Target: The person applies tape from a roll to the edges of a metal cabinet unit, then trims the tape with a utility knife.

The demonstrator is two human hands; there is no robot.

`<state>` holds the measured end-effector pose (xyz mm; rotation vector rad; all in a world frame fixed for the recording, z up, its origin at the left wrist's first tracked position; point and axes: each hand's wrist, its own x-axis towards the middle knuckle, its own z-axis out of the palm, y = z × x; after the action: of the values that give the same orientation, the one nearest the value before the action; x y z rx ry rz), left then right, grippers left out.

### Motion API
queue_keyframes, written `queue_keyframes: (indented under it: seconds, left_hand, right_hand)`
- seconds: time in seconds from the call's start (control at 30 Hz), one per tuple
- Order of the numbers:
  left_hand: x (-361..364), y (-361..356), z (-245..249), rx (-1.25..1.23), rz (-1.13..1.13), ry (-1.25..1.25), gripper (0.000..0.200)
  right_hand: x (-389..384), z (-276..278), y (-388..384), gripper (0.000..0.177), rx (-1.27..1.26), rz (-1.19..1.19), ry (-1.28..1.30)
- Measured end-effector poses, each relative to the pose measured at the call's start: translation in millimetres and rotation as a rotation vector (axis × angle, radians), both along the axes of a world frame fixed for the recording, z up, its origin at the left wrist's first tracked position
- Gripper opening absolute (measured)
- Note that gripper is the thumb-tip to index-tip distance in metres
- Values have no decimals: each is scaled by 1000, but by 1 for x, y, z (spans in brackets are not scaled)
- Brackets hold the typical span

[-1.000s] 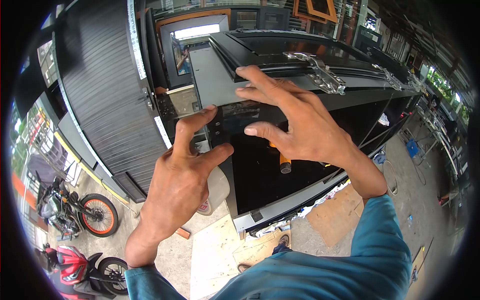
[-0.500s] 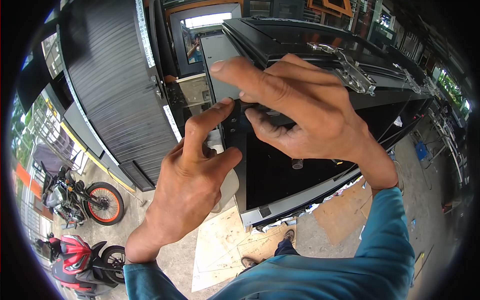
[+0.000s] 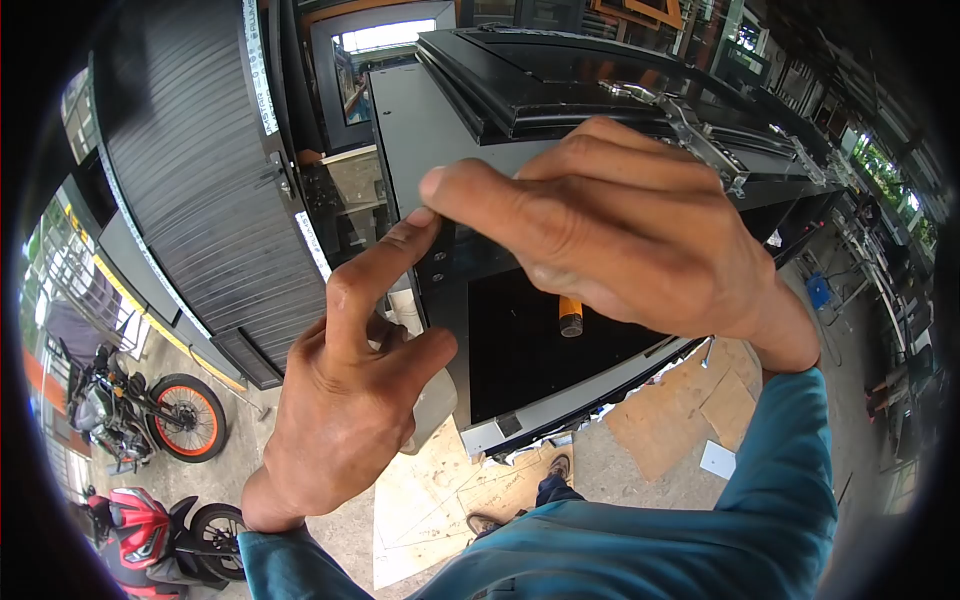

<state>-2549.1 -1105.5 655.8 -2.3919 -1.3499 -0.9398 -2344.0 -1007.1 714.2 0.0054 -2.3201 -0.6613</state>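
Note:
My left hand [image 3: 350, 400] is at the near left corner of a dark metal panel frame [image 3: 440, 300]. Its index fingertip rests by the frame's edge, with the thumb stretched out apart from it and the other fingers curled. Above the same corner is my right hand [image 3: 620, 235], its index finger pointing left close to my left fingertip. The remaining right fingers are bent, and their tips and whatever they hold are hidden. Screw heads or holes show in the frame below the hands. An orange cylinder with a dark end [image 3: 570, 317], like a tool handle, lies on the black panel [image 3: 530, 370].
Metal hinge-like hardware [image 3: 690, 135] lies on stacked black frames [image 3: 570, 80]. A dark ribbed door [image 3: 190, 180] stands left. Two motorcycles, one with an orange-rimmed wheel [image 3: 187, 418] and one red [image 3: 140, 530], are parked lower left. Cardboard [image 3: 650, 430] covers part of the floor.
My right hand has turned over the corner, hiding its thumb, and its index finger is nearer my left fingertip. More of the orange cylinder shows. The view has shifted slightly.

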Motion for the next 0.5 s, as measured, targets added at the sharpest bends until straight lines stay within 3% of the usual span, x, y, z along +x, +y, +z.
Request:
queue_keyframes:
  seconds: [0.17,0.33,0.4,0.43,0.5]
  left_hand:
    - [0,3,2,38,-17,-36,28]
    - [-4,2,3,49,-83,-28,25]
    - [-5,-1,8,-30,-93,22,6]
    - [-5,-1,6,-26,-96,15,6]
    - [-4,2,1,59,-65,0,26]
  right_hand:
    - [11,3,-4,55,-126,-93,-72]
    - [7,6,-3,61,-83,-65,-80]
    - [-6,10,-8,64,-105,-56,-87]
    - [-11,10,-11,65,-121,-55,-77]
    - [-19,10,-16,70,-142,-73,-68]
